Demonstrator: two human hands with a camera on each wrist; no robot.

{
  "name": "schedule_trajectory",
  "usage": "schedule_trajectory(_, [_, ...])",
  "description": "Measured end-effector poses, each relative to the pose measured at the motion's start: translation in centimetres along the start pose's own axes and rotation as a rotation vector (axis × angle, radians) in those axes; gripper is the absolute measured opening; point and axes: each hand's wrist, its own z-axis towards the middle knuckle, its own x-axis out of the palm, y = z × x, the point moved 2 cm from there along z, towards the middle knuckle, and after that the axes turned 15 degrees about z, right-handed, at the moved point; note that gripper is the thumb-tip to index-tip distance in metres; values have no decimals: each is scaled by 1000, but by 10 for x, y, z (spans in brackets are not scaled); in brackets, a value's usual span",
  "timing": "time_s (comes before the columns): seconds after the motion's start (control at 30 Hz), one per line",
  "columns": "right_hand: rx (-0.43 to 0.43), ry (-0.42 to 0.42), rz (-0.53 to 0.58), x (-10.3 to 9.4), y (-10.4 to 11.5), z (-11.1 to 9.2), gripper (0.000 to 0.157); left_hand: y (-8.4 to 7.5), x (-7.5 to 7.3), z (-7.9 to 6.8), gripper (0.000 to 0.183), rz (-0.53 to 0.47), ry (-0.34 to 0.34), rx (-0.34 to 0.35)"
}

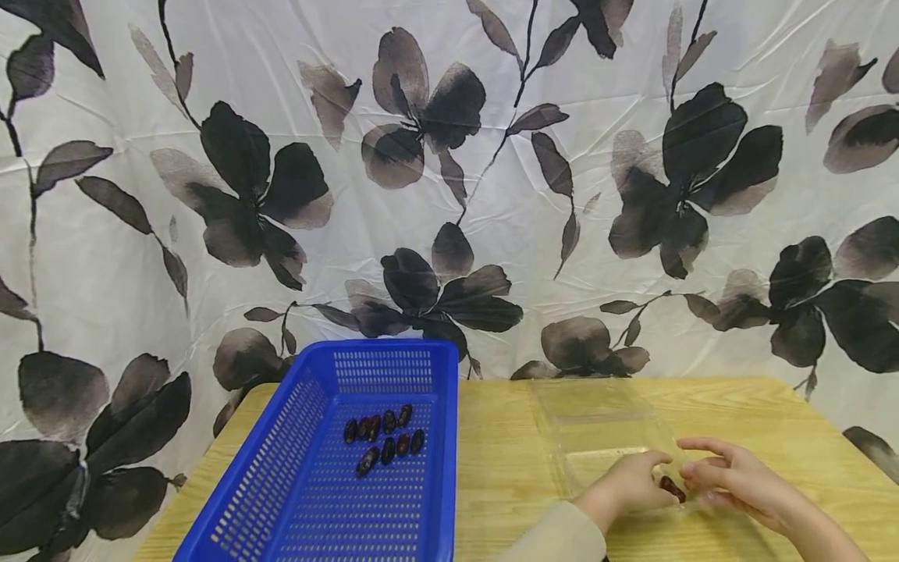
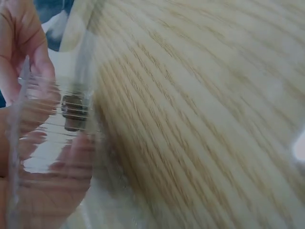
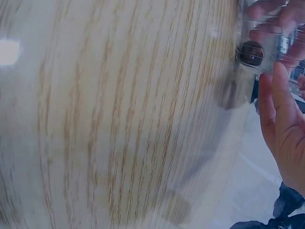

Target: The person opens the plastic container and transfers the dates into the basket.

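Observation:
A clear plastic box (image 1: 562, 460) with its lid folded back stands on the table's right half. Over its near part, my left hand (image 1: 628, 485) curves its thumb and fingers, a dark brown date (image 1: 672, 489) at their tips. Through the ridged clear wall, the left wrist view shows this date (image 2: 75, 112) at the fingertips. My right hand (image 1: 737, 484) is at the box's right near side, fingers loosely bent. In the right wrist view its extended fingers (image 3: 281, 90) reach the outside of the wall, close to the date (image 3: 251, 52).
To the left, a blue perforated basket (image 1: 449, 468) holds several dates (image 1: 389, 450) lying in two loose rows. Wooden table top (image 1: 499, 437) lies between basket and box. A white cloth (image 1: 548, 234) with dark flowers hangs behind the table.

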Motion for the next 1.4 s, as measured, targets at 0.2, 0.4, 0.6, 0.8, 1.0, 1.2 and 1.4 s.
schedule_trajectory(0.2, [-15, 22, 20, 1, 0, 2, 29, 1, 1, 5, 34, 62, 23, 0])
schedule_trajectory(0.4, [-22, 46, 50, 1, -1, 0, 32, 2, 2, 5, 26, 48, 59, -24])
schedule_trajectory(0.6, [-38, 5, 13, 2, -4, 1, 29, 4, 4, 8, 19, 134, 5, 21])
schedule_trajectory(0.8, [-59, 7, 3, 4, -3, 2, 30, 2, 5, 10, 13, 210, -44, 38])
schedule_trajectory(1.0, [-54, 16, 15, 3, -4, -1, 31, 1, 8, 10, 9, 213, -14, 60])
schedule_trajectory(1.2, [-44, 4, 20, 2, -5, 0, 30, 0, 6, 9, 15, 300, -85, 33])
schedule_trajectory(1.4, [-58, 16, 22, 1, -6, 0, 31, 1, 6, 10, 8, 280, 20, 73])
